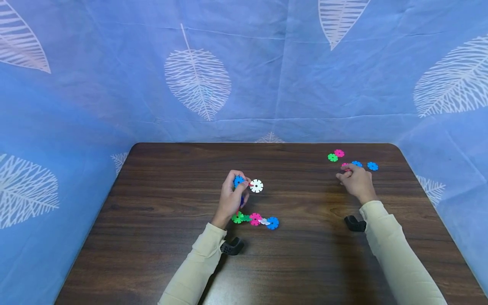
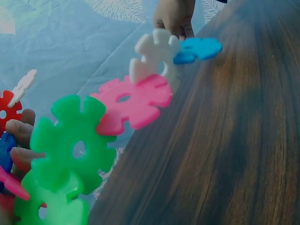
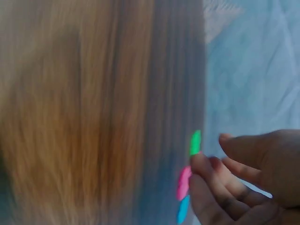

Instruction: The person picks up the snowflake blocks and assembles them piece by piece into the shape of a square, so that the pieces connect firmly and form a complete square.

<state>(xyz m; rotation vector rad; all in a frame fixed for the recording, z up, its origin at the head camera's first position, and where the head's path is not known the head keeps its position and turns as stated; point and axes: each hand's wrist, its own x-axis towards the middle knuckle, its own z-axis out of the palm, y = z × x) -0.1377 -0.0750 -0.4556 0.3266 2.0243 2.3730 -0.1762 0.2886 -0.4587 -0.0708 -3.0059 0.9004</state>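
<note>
Nearer than the left fingers extends a linked chain of multicoloured, notched plastic discs (image 1: 255, 219); the left hand (image 1: 230, 200) is clamped on its other part. Farther, the right hand (image 1: 358, 182) reaches over a pink, notched plastic disc (image 1: 345, 166) – thumb apart from bent fingers; if they touch it, I cannot tell. Beyond these fingers is a green, notched plastic disc (image 1: 333, 157). The step seems to be fetching another piece – this calls for a careful pinch. No container shows.

Head view: the left fingers (image 1: 240, 188) partly hide the blue disc (image 1: 238, 181). Left wrist view: the bottom edge crops the lower green disc (image 2: 68, 211). Right wrist view: tabletop (image 3: 93, 117) blurred; contact between right fingers (image 3: 204, 201) and pink disc (image 3: 183, 184) indeterminate.
</note>
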